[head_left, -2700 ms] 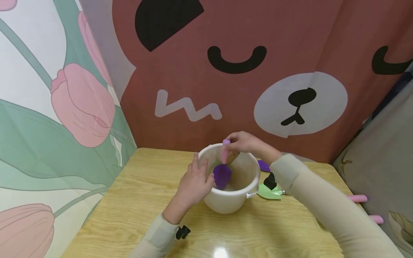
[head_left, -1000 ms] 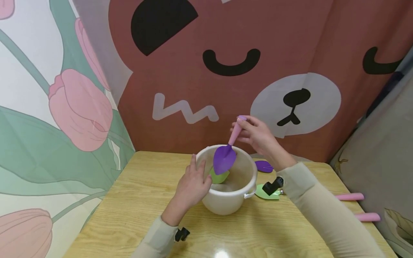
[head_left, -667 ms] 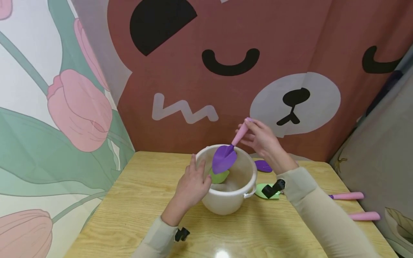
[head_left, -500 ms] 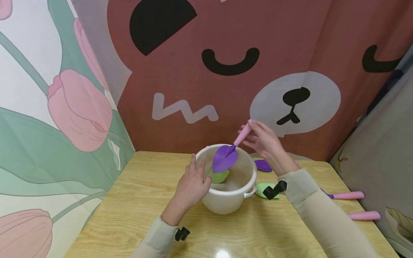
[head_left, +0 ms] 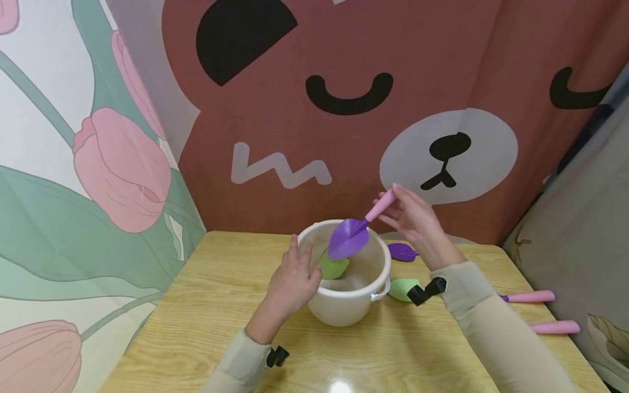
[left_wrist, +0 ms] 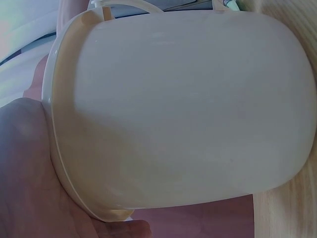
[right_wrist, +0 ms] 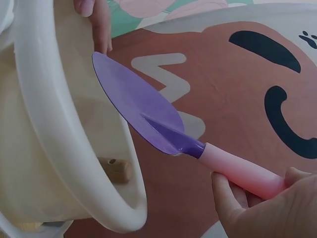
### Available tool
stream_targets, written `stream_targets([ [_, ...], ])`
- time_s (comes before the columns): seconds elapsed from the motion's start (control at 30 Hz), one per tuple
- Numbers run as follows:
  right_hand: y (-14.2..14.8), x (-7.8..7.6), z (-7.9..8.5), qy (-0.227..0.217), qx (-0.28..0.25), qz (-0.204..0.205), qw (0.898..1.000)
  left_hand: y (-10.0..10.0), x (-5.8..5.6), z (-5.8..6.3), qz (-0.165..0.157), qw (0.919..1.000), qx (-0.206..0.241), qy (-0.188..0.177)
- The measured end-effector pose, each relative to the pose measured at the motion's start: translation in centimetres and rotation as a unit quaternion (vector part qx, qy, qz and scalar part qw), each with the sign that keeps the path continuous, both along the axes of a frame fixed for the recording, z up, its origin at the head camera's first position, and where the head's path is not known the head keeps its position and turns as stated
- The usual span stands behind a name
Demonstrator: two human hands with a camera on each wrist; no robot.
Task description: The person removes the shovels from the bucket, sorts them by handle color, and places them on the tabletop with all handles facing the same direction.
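My right hand point(head_left: 416, 221) holds a trowel point(head_left: 349, 239) with a purple blade by the end of its pink handle. The trowel is tilted over the bucket's mouth, its blade pointing down and left. In the right wrist view, fingers and thumb close round the pink handle point(right_wrist: 240, 170). A white bucket point(head_left: 339, 311) stands upright on the table, its rim gripped on the left side by my left hand point(head_left: 294, 284). Inside lies a green blade point(head_left: 334, 268). The right wrist view shows a wooden handle end point(right_wrist: 116, 171) in the bucket too.
Right of the bucket lie a purple blade point(head_left: 402, 252) and a light green blade point(head_left: 400, 289), partly hidden by the right wrist's camera. Two pink handles point(head_left: 533, 296) reach past the table's right edge. A bear-print curtain point(head_left: 275, 202) hangs behind the wooden table point(head_left: 236, 273).
The right hand has raised the trowel out of the bucket and moved it to the right, tilting it more. The green blade inside has come into view. The left hand stays on the rim.
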State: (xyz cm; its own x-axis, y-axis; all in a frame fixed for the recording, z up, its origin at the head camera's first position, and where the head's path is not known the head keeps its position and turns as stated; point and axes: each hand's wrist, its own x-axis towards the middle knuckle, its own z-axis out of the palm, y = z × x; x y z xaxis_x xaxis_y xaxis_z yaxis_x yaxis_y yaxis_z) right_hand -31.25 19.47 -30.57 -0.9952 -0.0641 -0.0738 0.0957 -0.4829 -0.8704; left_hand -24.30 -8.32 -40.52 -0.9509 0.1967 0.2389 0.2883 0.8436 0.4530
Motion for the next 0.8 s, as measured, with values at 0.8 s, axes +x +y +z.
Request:
stream_targets([
  [0.8, 4.7, 0.5, 0.3, -0.029, -0.108, -0.038, 0.993, 0.0, 0.0, 0.1, 0.002, 1.0000, 0.001, 0.003],
])
